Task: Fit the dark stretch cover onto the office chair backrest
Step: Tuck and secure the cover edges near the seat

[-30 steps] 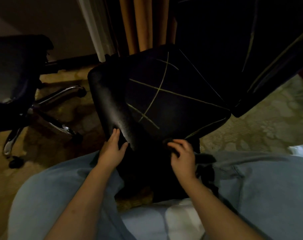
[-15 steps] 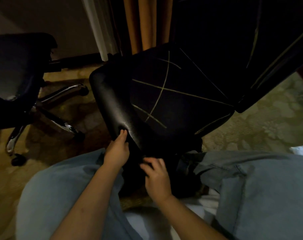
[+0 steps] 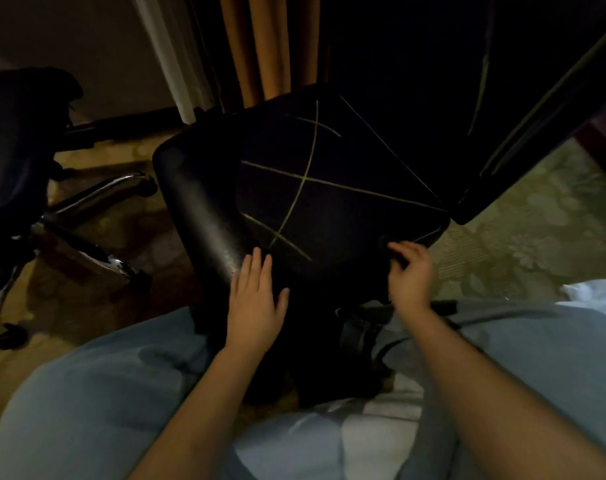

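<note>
Dimly, left hand [image 3: 256,303] flat on glossy leathery backrest [image 3: 201,216], right hand [image 3: 410,271] fingers curled, pinching matte yellow-lined cover [image 3: 346,168]

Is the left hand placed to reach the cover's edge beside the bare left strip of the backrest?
Probably yes. The left hand lies flat right at the seam where the stretch cover meets the bare backrest strip; nothing lies between, and the right hand grips the far corner.

I was looking into a dim indoor room, an office or hotel-style room, I couldn't say which: patterned carpet [image 3: 537,244] underfoot, long orange curtains [image 3: 260,46] with a pale drape [image 3: 163,57] beside them, and a second swivel chair [image 3: 97,195] on a chrome base near the office chair [image 3: 197,209].
</note>
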Action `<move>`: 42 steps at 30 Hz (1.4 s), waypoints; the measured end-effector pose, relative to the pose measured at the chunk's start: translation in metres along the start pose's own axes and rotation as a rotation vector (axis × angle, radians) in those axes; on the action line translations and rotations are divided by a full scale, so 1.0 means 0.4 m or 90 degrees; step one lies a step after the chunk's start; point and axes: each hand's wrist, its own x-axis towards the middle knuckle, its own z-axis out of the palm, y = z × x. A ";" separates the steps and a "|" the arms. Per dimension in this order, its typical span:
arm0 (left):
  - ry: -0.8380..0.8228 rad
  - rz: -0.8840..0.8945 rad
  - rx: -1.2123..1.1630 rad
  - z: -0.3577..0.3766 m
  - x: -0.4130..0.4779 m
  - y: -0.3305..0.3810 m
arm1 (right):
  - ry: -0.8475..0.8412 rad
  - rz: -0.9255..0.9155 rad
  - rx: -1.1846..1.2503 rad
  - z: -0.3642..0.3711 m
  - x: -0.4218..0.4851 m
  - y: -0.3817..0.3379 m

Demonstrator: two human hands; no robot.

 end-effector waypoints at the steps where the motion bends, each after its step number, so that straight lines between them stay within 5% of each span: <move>1: 0.003 0.021 0.007 0.009 0.006 0.015 | 0.013 0.045 0.004 -0.014 0.031 0.009; 5: 0.000 0.036 -0.011 0.043 0.042 0.072 | 0.025 0.068 -0.011 -0.009 0.009 -0.007; 13: 0.019 0.038 0.059 0.089 0.073 0.074 | -0.153 -0.219 -0.040 0.048 -0.191 -0.057; 19: 0.040 0.055 0.040 0.077 0.071 0.049 | 0.056 0.056 0.031 -0.007 0.023 0.014; 27: 0.041 0.056 0.020 0.078 0.073 0.046 | 0.102 0.244 0.033 -0.075 0.262 0.123; 29: 0.046 0.056 0.016 0.078 0.073 0.044 | 0.080 0.200 -0.018 -0.084 0.250 0.122; 35: 0.034 0.066 0.004 0.071 0.073 0.033 | -0.098 -0.168 -0.121 -0.001 0.130 0.008; 42: 0.136 0.019 -0.203 0.027 0.081 -0.004 | 0.060 0.017 -0.073 -0.025 0.289 0.078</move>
